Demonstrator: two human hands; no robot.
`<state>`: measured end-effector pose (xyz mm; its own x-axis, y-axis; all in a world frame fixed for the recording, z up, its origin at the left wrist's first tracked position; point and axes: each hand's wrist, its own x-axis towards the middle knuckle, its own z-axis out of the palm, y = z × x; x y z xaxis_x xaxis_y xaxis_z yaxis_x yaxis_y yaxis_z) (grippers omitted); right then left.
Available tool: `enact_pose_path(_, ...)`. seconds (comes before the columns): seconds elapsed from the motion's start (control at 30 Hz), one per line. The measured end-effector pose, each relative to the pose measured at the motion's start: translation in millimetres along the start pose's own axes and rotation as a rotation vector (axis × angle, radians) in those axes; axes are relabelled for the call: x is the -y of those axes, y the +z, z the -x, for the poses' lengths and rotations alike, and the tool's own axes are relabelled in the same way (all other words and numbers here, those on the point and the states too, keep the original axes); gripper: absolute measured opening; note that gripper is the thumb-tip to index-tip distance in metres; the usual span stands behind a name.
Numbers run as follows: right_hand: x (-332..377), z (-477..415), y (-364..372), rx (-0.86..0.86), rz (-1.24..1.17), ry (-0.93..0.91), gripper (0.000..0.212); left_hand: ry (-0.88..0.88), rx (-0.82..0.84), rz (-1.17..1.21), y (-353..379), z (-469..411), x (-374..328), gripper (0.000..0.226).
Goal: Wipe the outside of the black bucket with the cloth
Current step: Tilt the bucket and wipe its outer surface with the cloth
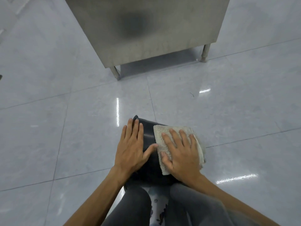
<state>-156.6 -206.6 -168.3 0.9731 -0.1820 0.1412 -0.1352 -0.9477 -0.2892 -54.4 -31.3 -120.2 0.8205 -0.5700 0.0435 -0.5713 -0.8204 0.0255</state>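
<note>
The black bucket (149,136) lies tipped on its side on the floor between my knees, its rim pointing away to the upper left. My left hand (132,144) rests flat on the bucket's left side, fingers spread, steadying it. A folded off-white cloth (162,136) lies over the bucket's right side. My right hand (180,152) presses flat on the cloth with fingers apart. Most of the bucket's lower part is hidden by my hands and arms.
A stainless steel cabinet (146,30) on short legs stands ahead, its near leg (116,73) about a tile away from the bucket. Glossy grey floor tiles (65,128) surround me. My knees in grey trousers (135,204) frame the bucket from below.
</note>
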Motion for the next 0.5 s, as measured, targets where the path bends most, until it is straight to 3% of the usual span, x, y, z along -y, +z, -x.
enact_pose_path(0.17, -2.1, -1.4, 0.7, -0.034, 0.005, 0.004, 0.062, -0.140, -0.067, 0.109, -3.2, -2.1, -6.7, 0.084)
enact_pose_path(0.37, -1.9, 5.2, 2.7, -0.069, -0.028, 0.009, 0.062, -0.313, 0.003, 0.097, -12.8, 0.2, -15.5, 0.074)
enact_pose_path(0.5, 1.4, 9.2, 2.6, -0.040, -0.022, 0.029, 0.062, -0.430, -0.076, 0.433, -15.8, 5.4, -13.1, 0.053)
